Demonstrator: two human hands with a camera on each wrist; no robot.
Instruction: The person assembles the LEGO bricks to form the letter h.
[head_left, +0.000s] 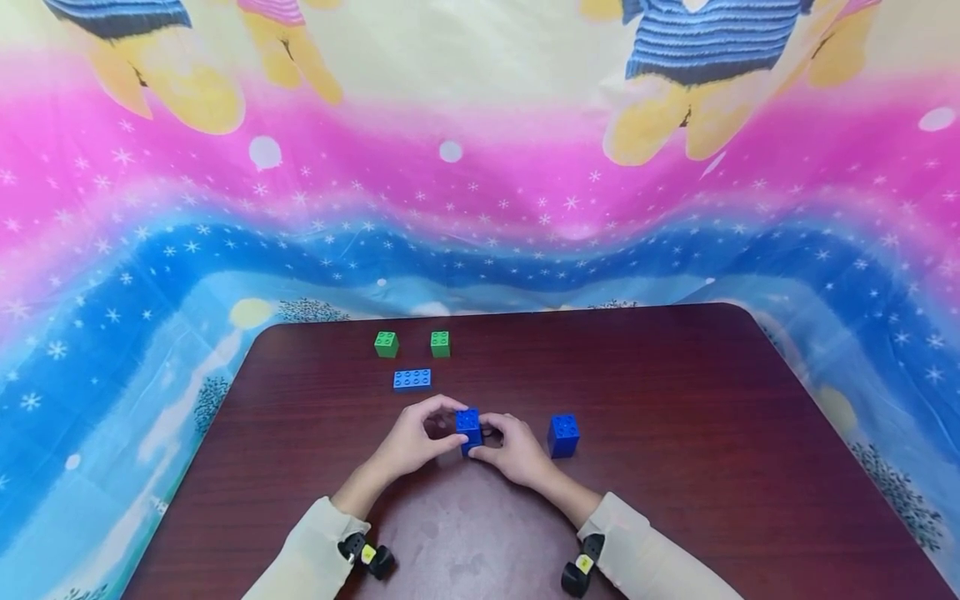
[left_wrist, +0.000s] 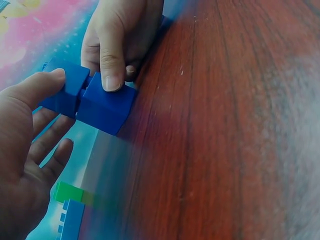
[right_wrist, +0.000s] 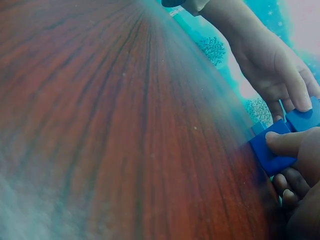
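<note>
In the head view, my left hand (head_left: 412,437) pinches a square blue toy brick (head_left: 467,419) between thumb and fingers. Just beneath it, a second blue brick (left_wrist: 106,106) is gripped by my right hand (head_left: 516,452), whose thumb presses its side. From the left wrist, the upper brick (left_wrist: 70,92) sits at a slight tilt over the lower one, with a narrow gap between them. Right of my right hand stands another blue block (head_left: 563,436), studs up.
Beyond my left hand, a lighter blue eight-stud brick (head_left: 412,380) lies on the dark wooden table (head_left: 675,375). Two green bricks (head_left: 386,344) stand side by side behind it. A patterned cloth (head_left: 450,217) hangs around the table's back and sides.
</note>
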